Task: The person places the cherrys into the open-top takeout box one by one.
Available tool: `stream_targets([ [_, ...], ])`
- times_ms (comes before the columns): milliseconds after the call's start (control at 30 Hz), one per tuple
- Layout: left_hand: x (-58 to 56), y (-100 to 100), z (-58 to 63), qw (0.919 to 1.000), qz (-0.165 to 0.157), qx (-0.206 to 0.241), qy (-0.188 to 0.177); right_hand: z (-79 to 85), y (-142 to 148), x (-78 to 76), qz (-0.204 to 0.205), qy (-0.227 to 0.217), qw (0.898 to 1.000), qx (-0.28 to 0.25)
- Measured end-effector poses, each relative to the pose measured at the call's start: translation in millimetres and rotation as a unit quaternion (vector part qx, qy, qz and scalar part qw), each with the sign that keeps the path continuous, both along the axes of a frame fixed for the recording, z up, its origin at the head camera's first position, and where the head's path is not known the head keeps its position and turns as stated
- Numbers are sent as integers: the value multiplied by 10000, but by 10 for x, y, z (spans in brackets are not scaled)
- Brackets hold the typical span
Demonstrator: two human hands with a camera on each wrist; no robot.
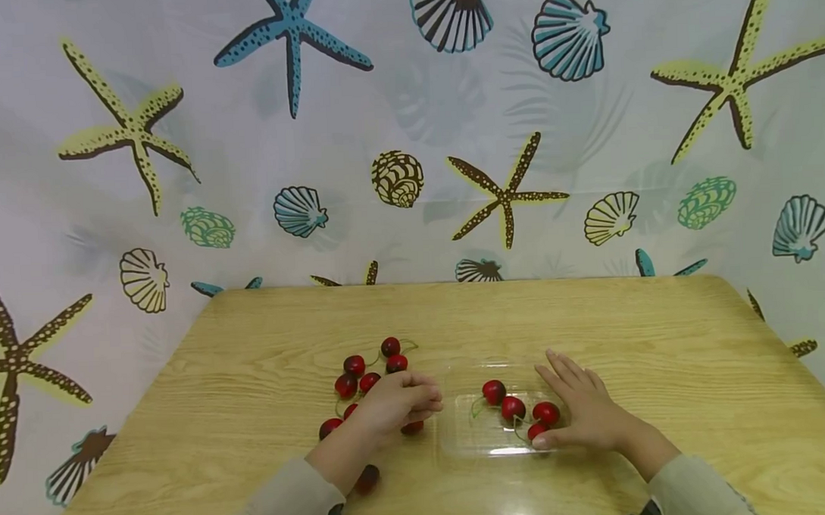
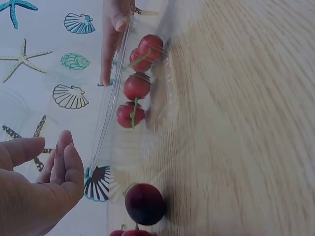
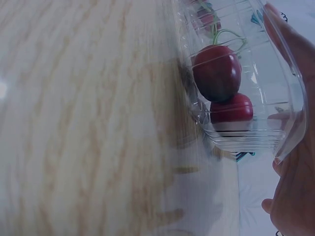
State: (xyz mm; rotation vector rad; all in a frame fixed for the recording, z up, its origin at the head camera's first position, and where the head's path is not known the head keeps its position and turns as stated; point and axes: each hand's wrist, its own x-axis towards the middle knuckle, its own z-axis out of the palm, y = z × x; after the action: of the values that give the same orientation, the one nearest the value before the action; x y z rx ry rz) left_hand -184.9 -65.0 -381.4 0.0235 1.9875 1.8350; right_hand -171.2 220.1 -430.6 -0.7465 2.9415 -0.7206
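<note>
A clear plastic box [image 1: 463, 434] stands on the wooden table with several dark red cherries [image 1: 513, 409] inside, green stems attached. My right hand [image 1: 585, 410] lies along the box's right side, fingers spread, thumb over the front corner; its fingers are at the rim [image 3: 299, 93] in the right wrist view. To the left of the box hovers my left hand [image 1: 393, 404], fingers loosely bent toward the thumb. Nothing shows between those fingertips [image 2: 66, 140] in the left wrist view. Under and behind it lie loose cherries [image 1: 354, 365], some partly hidden by the hand and forearm.
One dark cherry [image 1: 368, 479] lies nearer the front, beside the left sleeve [image 1: 291, 500]. At the table's [image 1: 660, 317] back and sides hangs a white cloth [image 1: 353, 123] printed with starfish and shells.
</note>
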Motion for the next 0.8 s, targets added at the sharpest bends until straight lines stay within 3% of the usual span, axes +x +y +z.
stream_targets([
  [300, 51, -212, 1, 9996, 212, 135, 86, -8, 8, -4, 39, -8, 10000, 13],
  [567, 79, -442, -26, 9996, 75, 269, 73, -9, 22, -14, 6, -12, 10000, -13],
  [800, 145, -600, -15, 9990, 422, 86, -100, 3, 25, -15, -6, -39, 10000, -38],
])
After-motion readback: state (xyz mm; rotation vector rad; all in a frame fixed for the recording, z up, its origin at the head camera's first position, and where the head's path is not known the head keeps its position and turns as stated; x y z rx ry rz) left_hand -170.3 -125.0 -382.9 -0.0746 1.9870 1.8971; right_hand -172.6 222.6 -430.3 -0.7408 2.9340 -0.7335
